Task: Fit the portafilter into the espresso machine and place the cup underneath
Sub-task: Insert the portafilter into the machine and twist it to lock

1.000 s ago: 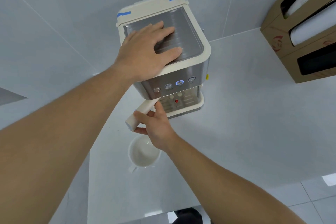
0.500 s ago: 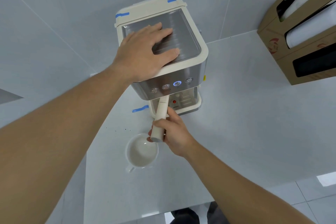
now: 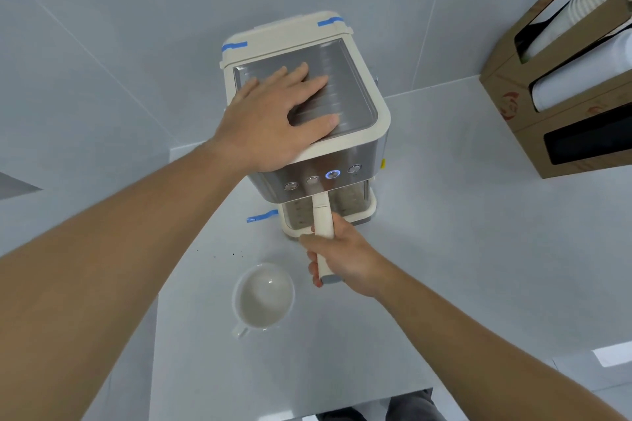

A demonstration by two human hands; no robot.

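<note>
Since a second ago the portafilter (image 3: 323,227) handle has swung from pointing left to pointing straight out from the front of the espresso machine (image 3: 307,120), with the right hand (image 3: 342,258) clenched around it; its head sits under the button panel, hidden, so I cannot tell whether it is fully seated. From the head view, the left hand (image 3: 273,120) lies flat and open, pressing on the machine's metal top, while the white cup (image 3: 263,297) stands on the counter (image 3: 444,249) just left of the right hand, in front of the drip tray (image 3: 355,214).

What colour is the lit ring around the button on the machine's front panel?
Blue: the lit button glows on the espresso machine, clearest in the head view.
</note>
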